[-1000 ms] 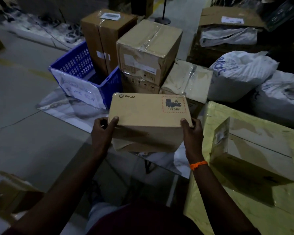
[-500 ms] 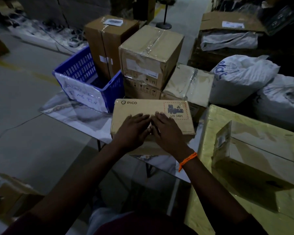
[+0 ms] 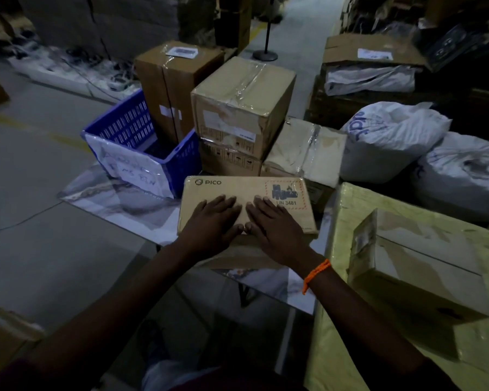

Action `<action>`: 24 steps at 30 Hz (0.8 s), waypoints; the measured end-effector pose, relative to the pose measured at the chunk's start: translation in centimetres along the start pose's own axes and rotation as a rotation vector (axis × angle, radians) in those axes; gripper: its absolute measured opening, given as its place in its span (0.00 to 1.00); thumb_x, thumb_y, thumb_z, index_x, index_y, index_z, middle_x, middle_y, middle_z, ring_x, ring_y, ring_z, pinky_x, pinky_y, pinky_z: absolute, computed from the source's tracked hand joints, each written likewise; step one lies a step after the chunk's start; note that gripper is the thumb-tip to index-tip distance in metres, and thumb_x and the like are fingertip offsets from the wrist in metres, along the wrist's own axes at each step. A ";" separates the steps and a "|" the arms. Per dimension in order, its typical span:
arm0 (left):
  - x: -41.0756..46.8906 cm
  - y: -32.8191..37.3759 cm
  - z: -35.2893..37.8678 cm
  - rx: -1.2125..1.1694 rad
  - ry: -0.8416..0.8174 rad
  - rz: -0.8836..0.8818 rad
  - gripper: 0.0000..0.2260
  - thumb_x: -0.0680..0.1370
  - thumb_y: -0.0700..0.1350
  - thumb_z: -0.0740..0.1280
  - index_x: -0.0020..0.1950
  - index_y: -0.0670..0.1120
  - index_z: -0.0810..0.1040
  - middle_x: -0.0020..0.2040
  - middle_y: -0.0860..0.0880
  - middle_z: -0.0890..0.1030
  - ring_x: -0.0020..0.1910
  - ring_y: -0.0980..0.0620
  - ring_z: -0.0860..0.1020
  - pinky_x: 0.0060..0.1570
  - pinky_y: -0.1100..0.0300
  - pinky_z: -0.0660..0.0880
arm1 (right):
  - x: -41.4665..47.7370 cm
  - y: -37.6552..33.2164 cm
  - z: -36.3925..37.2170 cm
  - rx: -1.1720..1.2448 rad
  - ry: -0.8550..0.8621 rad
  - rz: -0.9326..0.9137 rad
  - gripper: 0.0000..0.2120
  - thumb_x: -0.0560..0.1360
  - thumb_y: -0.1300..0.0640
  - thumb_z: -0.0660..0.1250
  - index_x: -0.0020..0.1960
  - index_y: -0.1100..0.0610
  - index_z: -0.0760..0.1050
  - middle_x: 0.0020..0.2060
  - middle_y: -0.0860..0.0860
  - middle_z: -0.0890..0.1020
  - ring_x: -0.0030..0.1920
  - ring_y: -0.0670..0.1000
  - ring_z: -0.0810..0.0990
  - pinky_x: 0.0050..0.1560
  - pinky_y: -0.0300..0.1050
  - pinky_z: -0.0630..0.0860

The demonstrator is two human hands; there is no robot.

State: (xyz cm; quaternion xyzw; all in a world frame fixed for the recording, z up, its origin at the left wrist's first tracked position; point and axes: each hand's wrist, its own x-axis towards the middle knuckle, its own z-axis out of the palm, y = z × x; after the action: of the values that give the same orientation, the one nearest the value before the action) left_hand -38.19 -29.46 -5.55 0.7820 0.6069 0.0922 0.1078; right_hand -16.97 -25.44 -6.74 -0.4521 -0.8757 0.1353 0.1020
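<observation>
A flat brown cardboard box (image 3: 237, 187) printed "PICO" with a red-edged "UN 3481" label lies on a small glossy table (image 3: 124, 204) in front of me. My left hand (image 3: 212, 224) and my right hand (image 3: 274, 227) both lie flat on the box's top, fingers straight and pointing away, thumbs nearly touching. An orange band circles my right wrist.
A blue plastic crate (image 3: 133, 131) with a handwritten paper sign stands left of the box. Taped cartons (image 3: 237, 108) are stacked behind it. White sacks (image 3: 390, 136) lie at the right. A wrapped carton (image 3: 424, 266) rests on a yellow-green surface (image 3: 350, 348) at my right.
One second ago I held the box up by its two sides. It now lies flat on the table, and both hands have moved onto its top.
</observation>
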 end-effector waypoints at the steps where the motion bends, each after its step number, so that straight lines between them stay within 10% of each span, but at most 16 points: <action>1: 0.3 -0.5 -0.3 0.038 -0.034 -0.047 0.38 0.78 0.68 0.45 0.82 0.48 0.60 0.83 0.45 0.56 0.82 0.43 0.53 0.78 0.37 0.55 | 0.3 0.5 -0.4 0.000 0.007 0.020 0.36 0.81 0.37 0.43 0.81 0.56 0.64 0.80 0.57 0.64 0.81 0.58 0.61 0.78 0.60 0.62; 7: 1.5 -3.5 -0.7 0.123 -0.052 -0.238 0.44 0.74 0.75 0.35 0.84 0.52 0.45 0.84 0.46 0.41 0.83 0.43 0.40 0.76 0.35 0.38 | 2.2 4.3 -3.0 -0.109 0.018 0.229 0.44 0.75 0.30 0.37 0.82 0.54 0.60 0.82 0.57 0.60 0.82 0.60 0.57 0.78 0.62 0.58; 17: 1.3 -4.2 0.5 0.078 0.019 -0.217 0.42 0.76 0.74 0.39 0.84 0.51 0.48 0.84 0.44 0.44 0.83 0.41 0.44 0.78 0.35 0.51 | 1.9 5.6 -1.5 -0.113 0.007 0.234 0.43 0.77 0.29 0.37 0.85 0.52 0.49 0.84 0.54 0.49 0.84 0.57 0.45 0.80 0.64 0.54; 21: 0.6 -3.1 0.6 -0.061 0.122 -0.326 0.44 0.77 0.74 0.47 0.84 0.48 0.42 0.84 0.45 0.37 0.82 0.45 0.38 0.79 0.45 0.42 | 1.6 5.6 -1.3 0.069 0.122 0.361 0.49 0.78 0.26 0.54 0.85 0.56 0.45 0.84 0.57 0.48 0.84 0.57 0.46 0.80 0.59 0.56; 24: 0.6 -2.5 0.2 -0.321 0.214 -0.600 0.47 0.79 0.70 0.60 0.84 0.45 0.41 0.84 0.44 0.40 0.83 0.41 0.47 0.78 0.44 0.53 | 1.4 5.3 -1.6 0.371 0.231 0.535 0.53 0.71 0.27 0.68 0.84 0.52 0.49 0.81 0.56 0.62 0.79 0.58 0.64 0.73 0.60 0.69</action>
State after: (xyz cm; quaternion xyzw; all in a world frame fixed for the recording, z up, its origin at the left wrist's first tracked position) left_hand -40.32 -28.30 -6.44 0.5281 0.7951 0.2318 0.1874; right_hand -13.20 -21.16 -6.86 -0.6518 -0.6694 0.2621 0.2416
